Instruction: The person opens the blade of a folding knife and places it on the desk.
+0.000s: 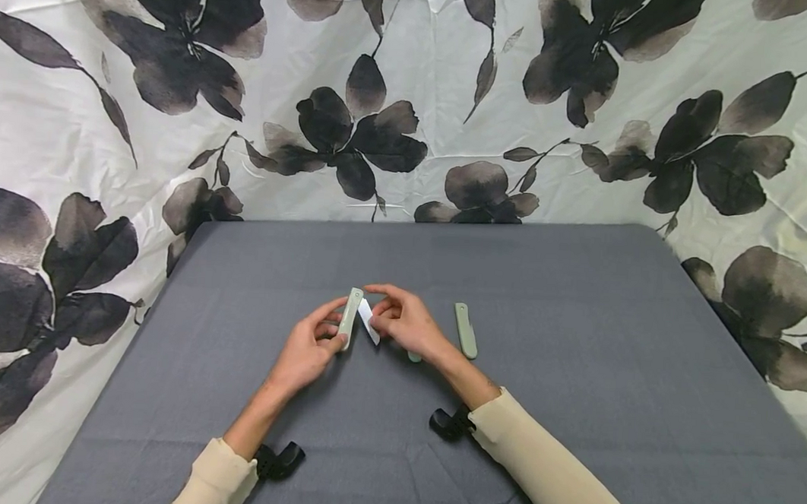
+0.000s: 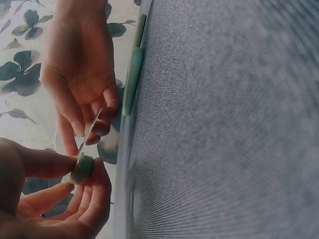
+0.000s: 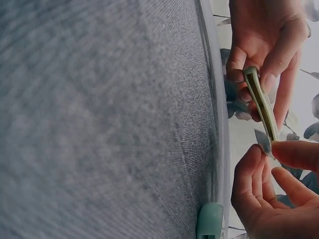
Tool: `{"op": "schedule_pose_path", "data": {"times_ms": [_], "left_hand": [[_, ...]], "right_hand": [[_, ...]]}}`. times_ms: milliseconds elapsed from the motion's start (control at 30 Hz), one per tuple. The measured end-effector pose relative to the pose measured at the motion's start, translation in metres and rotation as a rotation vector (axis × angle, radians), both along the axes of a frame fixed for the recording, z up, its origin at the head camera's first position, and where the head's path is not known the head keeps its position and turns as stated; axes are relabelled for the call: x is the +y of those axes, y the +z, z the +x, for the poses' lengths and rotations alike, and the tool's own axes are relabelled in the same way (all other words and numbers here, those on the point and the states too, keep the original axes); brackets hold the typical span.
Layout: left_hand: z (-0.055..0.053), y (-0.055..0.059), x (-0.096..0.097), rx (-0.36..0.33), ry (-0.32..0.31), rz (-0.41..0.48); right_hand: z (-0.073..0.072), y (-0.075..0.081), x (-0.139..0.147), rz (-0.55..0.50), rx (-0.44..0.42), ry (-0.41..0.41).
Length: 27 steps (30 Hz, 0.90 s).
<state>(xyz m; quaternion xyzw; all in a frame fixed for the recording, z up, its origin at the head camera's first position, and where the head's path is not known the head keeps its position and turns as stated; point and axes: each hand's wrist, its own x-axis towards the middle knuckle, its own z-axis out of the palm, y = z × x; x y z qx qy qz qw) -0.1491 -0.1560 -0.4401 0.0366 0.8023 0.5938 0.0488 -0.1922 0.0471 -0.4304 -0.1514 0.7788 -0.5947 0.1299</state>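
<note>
A folding knife with a pale green handle (image 1: pixel 349 319) is held up over the table, its flat blade (image 1: pixel 369 322) swung partway out. My left hand (image 1: pixel 308 351) grips the handle between thumb and fingertips. With thumb and fingers my right hand (image 1: pixel 407 322) pinches the blade near its edge. In the right wrist view, the long slot of the handle (image 3: pixel 260 102) faces the camera and the blade (image 3: pixel 263 141) angles out at its lower end.
Two more green folding knives lie on the grey cloth: one (image 1: pixel 465 330) right of my right hand, the other (image 1: pixel 415 356) mostly hidden beneath it. A floral curtain (image 1: pixel 398 92) hangs behind the table (image 1: pixel 579 292). Black wrist mounts (image 1: pixel 281 461) sit on both forearms.
</note>
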Motion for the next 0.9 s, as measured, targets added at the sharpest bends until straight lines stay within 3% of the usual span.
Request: {"op": "schedule_pose_path", "data": {"times_ms": [267,633,900], "left_hand": [[0.000,0.000,0.000,0.005,0.038,0.036],[0.001,-0.002,-0.002,-0.001,-0.017,0.037],[0.003,-0.005,-0.004,-0.002,-0.050,0.010]], "right_hand": [[0.001,-0.004,-0.001,-0.046,-0.025,-0.010],[-0.001,-0.006,0.003,-0.042,-0.001,-0.017],[0.000,-0.006,0.010,-0.033,-0.029,-0.013]]}}
